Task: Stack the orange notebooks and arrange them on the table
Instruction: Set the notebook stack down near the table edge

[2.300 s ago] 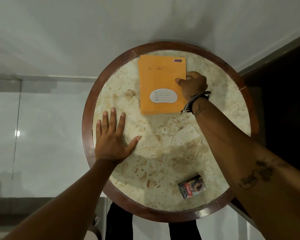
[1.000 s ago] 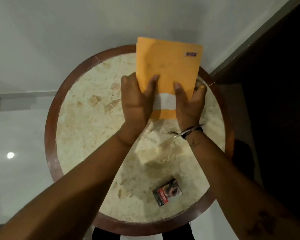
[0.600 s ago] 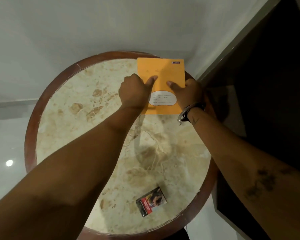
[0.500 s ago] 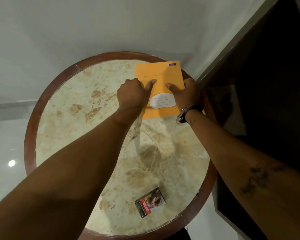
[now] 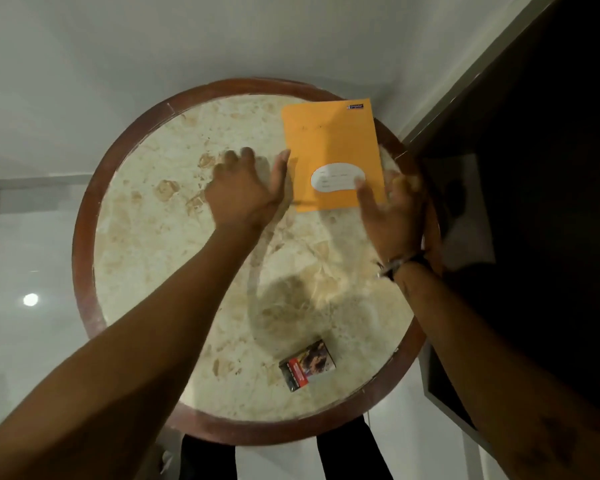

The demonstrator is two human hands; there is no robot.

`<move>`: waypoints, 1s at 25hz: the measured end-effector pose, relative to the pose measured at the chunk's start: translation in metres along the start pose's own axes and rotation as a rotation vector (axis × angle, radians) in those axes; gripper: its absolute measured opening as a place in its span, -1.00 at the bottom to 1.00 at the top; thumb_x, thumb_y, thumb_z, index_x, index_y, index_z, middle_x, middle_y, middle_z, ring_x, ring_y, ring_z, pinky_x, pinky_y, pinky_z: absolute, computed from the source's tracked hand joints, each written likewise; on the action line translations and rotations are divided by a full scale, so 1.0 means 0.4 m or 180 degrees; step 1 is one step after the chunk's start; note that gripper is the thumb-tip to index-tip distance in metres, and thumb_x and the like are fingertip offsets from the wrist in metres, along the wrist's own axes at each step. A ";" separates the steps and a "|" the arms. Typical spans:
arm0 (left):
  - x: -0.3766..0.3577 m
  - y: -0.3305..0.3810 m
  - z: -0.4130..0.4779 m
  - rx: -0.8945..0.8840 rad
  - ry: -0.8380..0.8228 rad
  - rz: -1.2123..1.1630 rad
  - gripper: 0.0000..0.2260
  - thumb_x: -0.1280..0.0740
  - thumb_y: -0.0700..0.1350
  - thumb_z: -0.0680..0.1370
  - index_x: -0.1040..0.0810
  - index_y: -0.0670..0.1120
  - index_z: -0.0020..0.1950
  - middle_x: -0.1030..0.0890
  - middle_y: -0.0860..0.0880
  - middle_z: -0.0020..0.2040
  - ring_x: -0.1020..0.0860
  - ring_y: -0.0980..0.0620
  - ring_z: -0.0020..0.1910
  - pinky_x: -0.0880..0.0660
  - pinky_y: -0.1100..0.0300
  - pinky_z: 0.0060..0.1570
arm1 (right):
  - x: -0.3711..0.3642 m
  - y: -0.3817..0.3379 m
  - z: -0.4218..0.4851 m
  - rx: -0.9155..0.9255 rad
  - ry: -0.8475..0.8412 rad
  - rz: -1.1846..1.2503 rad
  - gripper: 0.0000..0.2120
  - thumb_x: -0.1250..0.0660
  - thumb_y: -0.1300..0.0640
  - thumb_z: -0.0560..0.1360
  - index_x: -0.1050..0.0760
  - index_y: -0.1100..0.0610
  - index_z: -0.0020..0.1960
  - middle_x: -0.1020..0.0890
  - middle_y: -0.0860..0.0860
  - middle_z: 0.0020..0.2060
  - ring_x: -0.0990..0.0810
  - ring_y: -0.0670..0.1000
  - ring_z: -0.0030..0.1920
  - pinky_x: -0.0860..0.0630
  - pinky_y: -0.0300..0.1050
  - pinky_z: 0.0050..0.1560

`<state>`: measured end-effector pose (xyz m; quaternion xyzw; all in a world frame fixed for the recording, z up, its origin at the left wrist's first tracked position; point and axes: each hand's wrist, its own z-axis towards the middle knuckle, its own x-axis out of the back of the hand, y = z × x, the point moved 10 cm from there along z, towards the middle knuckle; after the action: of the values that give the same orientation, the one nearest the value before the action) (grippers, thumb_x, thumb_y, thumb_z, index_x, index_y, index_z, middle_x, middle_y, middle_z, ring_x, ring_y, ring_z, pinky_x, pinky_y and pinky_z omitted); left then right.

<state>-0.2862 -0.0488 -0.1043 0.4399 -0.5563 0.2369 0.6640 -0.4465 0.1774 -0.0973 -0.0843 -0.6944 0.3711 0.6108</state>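
The orange notebooks (image 5: 329, 147) lie flat as one stack at the far right of the round marble table (image 5: 160, 271), a white label on the top cover. My left hand (image 5: 246, 192) hovers just left of the stack with fingers spread, its thumb near the stack's left edge. My right hand (image 5: 392, 213), blurred, is at the stack's near right corner with fingers apart, the thumb tip over the label. Neither hand grips the stack.
A small dark cigarette pack (image 5: 307, 365) lies near the table's front edge. A brown wooden rim (image 5: 84, 237) rings the marble top. A dark cabinet or doorway (image 5: 534, 168) stands close to the right of the table.
The stack went from lifted in both hands to lying flat at the far right. Both hands have since let go and drawn back, fingers spreading.
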 end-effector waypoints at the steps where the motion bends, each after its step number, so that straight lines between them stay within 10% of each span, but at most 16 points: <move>1: 0.023 -0.056 -0.042 -0.0102 0.0085 0.0079 -0.24 -0.06 0.46 0.60 -0.47 -0.17 0.40 -0.52 -0.30 0.34 -0.55 -0.34 0.26 -0.49 -0.14 0.09 | -0.008 -0.021 -0.084 0.0519 -0.0377 -0.0136 -0.37 -0.28 -0.30 0.46 -0.53 0.18 0.28 -0.56 0.16 0.16 -0.49 0.16 0.20 -0.48 0.08 0.22; 3: 0.032 -0.178 -0.137 -0.0360 -0.0229 0.0303 -0.07 -0.08 0.48 0.56 -0.08 -0.15 0.70 -0.08 -0.34 0.67 -0.14 -0.38 0.63 -0.10 -0.30 0.54 | -0.055 -0.040 -0.299 0.1320 -0.1541 -0.0590 -0.25 -0.28 -0.38 0.39 -0.40 0.03 0.44 -0.49 0.11 0.26 -0.42 0.13 0.27 -0.45 0.09 0.25; 7: -0.045 -0.343 -0.256 -0.0568 -0.1044 0.0507 0.00 0.00 0.56 0.48 0.16 -0.01 0.73 0.25 -0.19 0.71 0.25 -0.28 0.68 0.20 -0.38 0.57 | -0.113 -0.011 -0.574 0.2044 -0.2579 -0.1077 -0.28 -0.30 -0.42 0.29 -0.47 -0.10 0.36 -0.42 0.04 0.39 -0.29 0.08 0.40 -0.41 0.16 0.33; 11: -0.062 -0.358 -0.262 -0.0638 -0.0901 0.0456 -0.02 -0.01 0.59 0.49 0.08 0.03 0.73 0.17 -0.15 0.72 0.19 -0.24 0.69 0.20 -0.35 0.57 | -0.117 -0.035 -0.549 0.1807 -0.2253 -0.1108 -0.52 -0.41 -0.27 0.31 -0.66 0.04 0.05 -0.58 0.02 0.19 -0.41 0.06 0.25 -0.54 0.13 0.14; 17: -0.064 -0.368 -0.257 -0.0531 -0.0816 0.0478 -0.01 -0.01 0.61 0.47 0.02 0.04 0.73 0.17 -0.13 0.73 0.19 -0.20 0.70 0.16 -0.34 0.59 | -0.167 -0.263 -0.266 -0.0107 -0.0789 0.0061 -0.57 -0.45 -0.21 0.31 -0.57 0.17 -0.15 -0.55 0.09 -0.07 -0.51 0.10 -0.03 -0.49 -0.07 -0.14; 25: -0.069 -0.372 -0.249 -0.0620 -0.0605 0.0540 -0.01 -0.09 0.61 0.47 -0.15 -0.02 0.70 -0.06 -0.19 0.71 -0.04 -0.29 0.68 0.04 -0.37 0.55 | -0.426 -0.427 0.074 -0.1058 -0.0304 -0.0242 -0.36 -0.45 -0.23 0.36 -0.49 0.19 0.24 -0.55 0.15 0.19 -0.58 0.21 0.17 -0.58 0.09 -0.01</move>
<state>-0.1212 -0.0341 -0.1774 0.3452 -0.6722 0.1943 0.6255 -0.3750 -0.0534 -0.1248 -0.1400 -0.7771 0.2315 0.5683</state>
